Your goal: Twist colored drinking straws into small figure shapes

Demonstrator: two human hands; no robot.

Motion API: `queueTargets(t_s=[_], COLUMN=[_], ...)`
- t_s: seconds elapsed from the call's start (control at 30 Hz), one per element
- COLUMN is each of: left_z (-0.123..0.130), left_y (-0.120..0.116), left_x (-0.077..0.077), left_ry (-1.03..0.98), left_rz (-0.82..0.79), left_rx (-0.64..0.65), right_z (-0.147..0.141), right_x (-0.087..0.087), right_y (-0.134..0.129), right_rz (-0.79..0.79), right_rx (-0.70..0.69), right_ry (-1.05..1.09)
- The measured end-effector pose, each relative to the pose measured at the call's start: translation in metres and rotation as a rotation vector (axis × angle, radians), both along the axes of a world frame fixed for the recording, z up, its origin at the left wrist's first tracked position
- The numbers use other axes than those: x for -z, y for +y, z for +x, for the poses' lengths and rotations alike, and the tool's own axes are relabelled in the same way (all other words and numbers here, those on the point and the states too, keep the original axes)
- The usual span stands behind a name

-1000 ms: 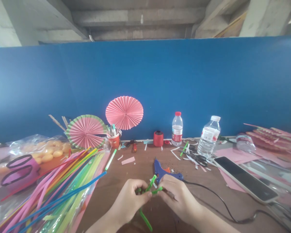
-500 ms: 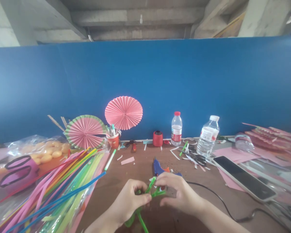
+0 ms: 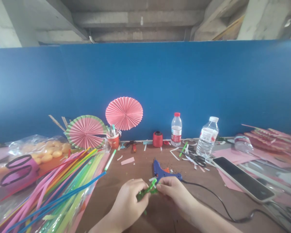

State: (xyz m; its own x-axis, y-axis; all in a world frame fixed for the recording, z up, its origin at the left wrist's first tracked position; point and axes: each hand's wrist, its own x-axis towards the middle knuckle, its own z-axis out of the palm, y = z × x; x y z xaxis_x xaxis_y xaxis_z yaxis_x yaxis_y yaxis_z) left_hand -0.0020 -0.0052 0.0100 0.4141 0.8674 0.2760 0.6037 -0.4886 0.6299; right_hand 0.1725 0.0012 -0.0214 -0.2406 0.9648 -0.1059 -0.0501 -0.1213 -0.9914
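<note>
Blue partition [image 3: 208,81] behind a brown counter [image 3: 106,194], where a bent green pipe cleaner [image 3: 153,184] slants between the left hand [image 3: 129,202], gripping it, and the right hand [image 3: 176,192], pinched at its end, near a blue glue gun [image 3: 159,171].

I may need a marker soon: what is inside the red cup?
Several upright pens or markers, at least one teal-topped, stick out of the red cup. Its wall covers their lower ends and anything at the bottom.
</note>
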Motion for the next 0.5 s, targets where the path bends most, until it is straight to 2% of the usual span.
queueTargets(t_s=[0.13,0.23,0.37,0.5], left_z=[-0.0039,-0.0043,-0.0013,0.0001], left_y=[0.0063,0.0084,0.0073,0.0101], left_x=[0.0019,0.0034,0.0052,0.0073], left_ry=[-0.267,-0.417,-0.510,-0.509], left_rz=[-0.363,-0.563,-0.760,-0.735], left_rx=[-0.035,0.004,0.090,0.074], right_z=[0.0073,0.0095,0.0082,0.0079], right_x=[-0.0042,-0.0041,-0.0042,-0.0038], right_y=[-0.0009,-0.0015,-0.0017,-0.0034], right_rz=[0.499,0.720,0.842,0.846], right_rx=[0.024,0.026,-0.002,-0.019], right_ry=[-0.197,-0.345,-0.355,-0.412])
